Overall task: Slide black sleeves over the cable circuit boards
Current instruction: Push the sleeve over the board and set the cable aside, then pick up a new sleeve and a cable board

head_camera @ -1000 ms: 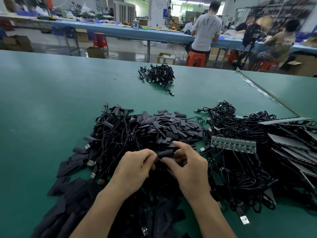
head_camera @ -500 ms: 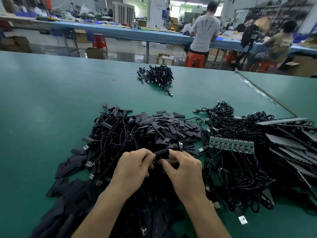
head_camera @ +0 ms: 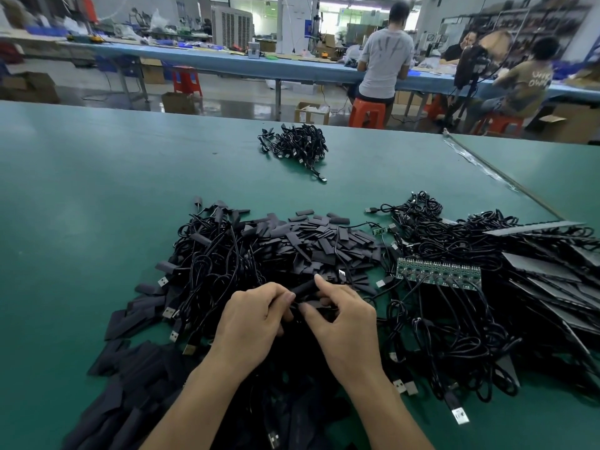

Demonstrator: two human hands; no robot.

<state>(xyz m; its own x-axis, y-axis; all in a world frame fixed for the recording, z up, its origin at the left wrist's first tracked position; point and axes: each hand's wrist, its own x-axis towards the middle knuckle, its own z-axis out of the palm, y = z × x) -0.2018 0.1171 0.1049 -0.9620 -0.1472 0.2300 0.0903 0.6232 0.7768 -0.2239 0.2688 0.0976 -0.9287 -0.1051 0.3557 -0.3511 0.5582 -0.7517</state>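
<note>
My left hand [head_camera: 251,323] and my right hand [head_camera: 342,323] meet over the near middle of a big heap of black cables. Between their fingertips is one black sleeve [head_camera: 305,287], lying almost level; my right thumb and forefinger pinch its right end, my left fingers pinch the cable at its left end. Whatever board is inside the sleeve is hidden. A loose pile of flat black sleeves [head_camera: 318,241] lies just beyond my hands. A green strip of circuit boards [head_camera: 438,271] with cables attached sits to the right.
A small bundle of black cables [head_camera: 295,147] lies farther back on the green table [head_camera: 97,196]. Tangled USB cables [head_camera: 454,336] and flat dark strips [head_camera: 552,271] fill the right side. More dark sleeves [head_camera: 130,378] lie near left. People sit at benches beyond.
Both hands stayed together over the heap. My right fingers shifted along the sleeve and the sleeve now sits a little more level between the fingertips.
</note>
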